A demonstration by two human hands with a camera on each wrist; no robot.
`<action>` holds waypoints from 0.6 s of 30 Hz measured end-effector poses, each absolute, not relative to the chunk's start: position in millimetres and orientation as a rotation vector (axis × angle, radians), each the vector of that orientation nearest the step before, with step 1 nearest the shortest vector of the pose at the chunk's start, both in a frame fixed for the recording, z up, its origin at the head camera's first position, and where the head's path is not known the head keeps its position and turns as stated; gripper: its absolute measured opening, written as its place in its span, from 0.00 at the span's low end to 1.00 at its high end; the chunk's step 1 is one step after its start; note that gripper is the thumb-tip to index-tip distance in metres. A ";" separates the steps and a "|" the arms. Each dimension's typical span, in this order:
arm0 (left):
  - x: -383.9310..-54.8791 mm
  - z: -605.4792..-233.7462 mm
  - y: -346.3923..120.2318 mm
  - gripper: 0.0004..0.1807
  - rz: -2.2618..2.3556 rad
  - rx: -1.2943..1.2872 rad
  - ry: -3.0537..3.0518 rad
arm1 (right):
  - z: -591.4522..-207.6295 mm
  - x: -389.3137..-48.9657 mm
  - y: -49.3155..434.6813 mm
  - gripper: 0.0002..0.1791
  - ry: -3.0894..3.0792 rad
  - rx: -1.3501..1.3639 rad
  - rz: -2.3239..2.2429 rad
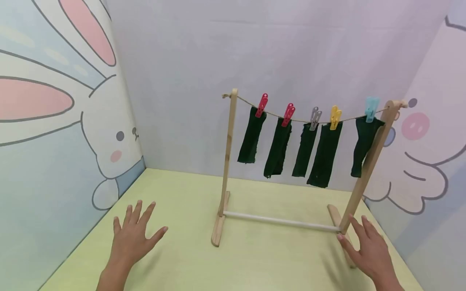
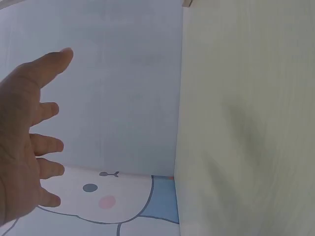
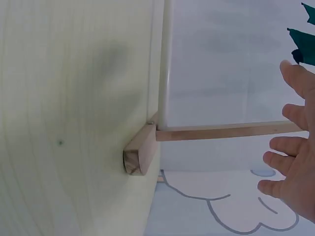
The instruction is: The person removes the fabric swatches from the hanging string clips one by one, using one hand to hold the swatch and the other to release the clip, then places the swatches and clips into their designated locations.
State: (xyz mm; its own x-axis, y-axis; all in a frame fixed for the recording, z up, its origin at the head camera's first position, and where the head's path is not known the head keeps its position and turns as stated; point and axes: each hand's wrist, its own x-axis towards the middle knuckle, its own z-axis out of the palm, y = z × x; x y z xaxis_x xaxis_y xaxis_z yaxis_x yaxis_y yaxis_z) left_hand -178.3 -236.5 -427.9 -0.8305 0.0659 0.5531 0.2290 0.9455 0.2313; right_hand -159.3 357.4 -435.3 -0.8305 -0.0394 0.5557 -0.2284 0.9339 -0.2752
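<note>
My left hand [image 1: 132,238] hovers over the left part of the table with its fingers spread, holding nothing. In the left wrist view the same hand [image 2: 27,132] shows spread fingers. My right hand [image 1: 369,250] is held, fingers extended, near the right foot of a small wooden drying rack [image 1: 227,157]; the right wrist view shows it apart from the rack. Several dark green cloth pieces [image 1: 325,155] hang from the rack's string [image 1: 302,121]. Clothespins hold them: two red ones [image 1: 262,106] [image 1: 288,114], a grey one [image 1: 315,118], a yellow one [image 1: 335,117] and a light blue one [image 1: 371,109].
A white bar [image 1: 280,220] joins the rack's feet low over the pale yellow table [image 1: 174,202]. Behind stands a plain light wall [image 1: 174,81]. Side panels carry a cartoon rabbit [image 1: 109,137] at left and another cartoon figure [image 1: 429,161] at right.
</note>
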 end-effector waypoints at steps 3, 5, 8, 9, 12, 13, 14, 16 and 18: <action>-180.9 -426.7 -230.4 0.40 -0.451 -0.231 -2.426 | -433.1 -161.9 350.3 0.33 -2.396 0.233 0.528; -182.6 -426.0 -226.8 0.39 -0.481 -0.234 -2.370 | -431.9 -163.7 345.4 0.32 -2.353 0.244 0.585; -186.1 -425.4 -223.3 0.37 -0.515 -0.234 -2.303 | -431.3 -167.1 338.4 0.30 -2.296 0.272 0.645; -187.3 -424.6 -222.2 0.36 -0.527 -0.237 -2.279 | -431.4 -168.1 335.9 0.30 -2.278 0.282 0.663; -192.4 -424.7 -218.9 0.34 -0.542 -0.270 -2.199 | -431.4 -171.0 329.7 0.28 -2.238 0.298 0.679; -194.0 -424.7 -217.5 0.33 -0.547 -0.284 -2.169 | -431.3 -172.0 327.7 0.28 -2.229 0.302 0.682; -195.6 -424.8 -216.1 0.32 -0.551 -0.294 -2.143 | -430.8 -172.9 325.4 0.27 -2.224 0.302 0.686; -198.5 -424.6 -213.2 0.30 -0.562 -0.315 -2.095 | -429.0 -175.1 320.7 0.27 -2.221 0.298 0.691; -200.5 -423.9 -209.9 0.28 -0.585 -0.323 -2.065 | -426.4 -177.7 315.5 0.26 -2.213 0.299 0.701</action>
